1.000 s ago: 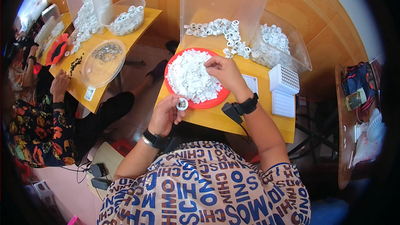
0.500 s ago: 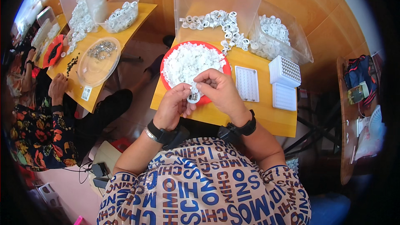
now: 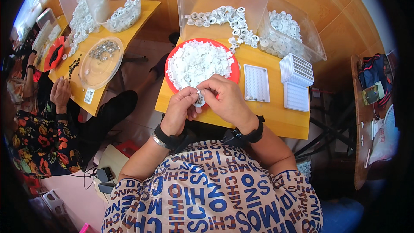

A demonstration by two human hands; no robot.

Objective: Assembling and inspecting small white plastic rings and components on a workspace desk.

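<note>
Both hands, left hand [image 3: 180, 108] and right hand [image 3: 224, 99], pinch one small white ring [image 3: 199, 101] together at the red plate [image 3: 235, 72], seemingly fitting a piece; next calls for pressing it home

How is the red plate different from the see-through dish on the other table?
The red plate is heaped with small white pieces; the see-through dish holds only a thin scatter of greyish bits. The red plate sits right above the left hand and right hand, which pinch a small white piece; the dish lies on the neighbouring yellow table, near another person's hand. Both are round, shallow, and on yellow tables.
</note>
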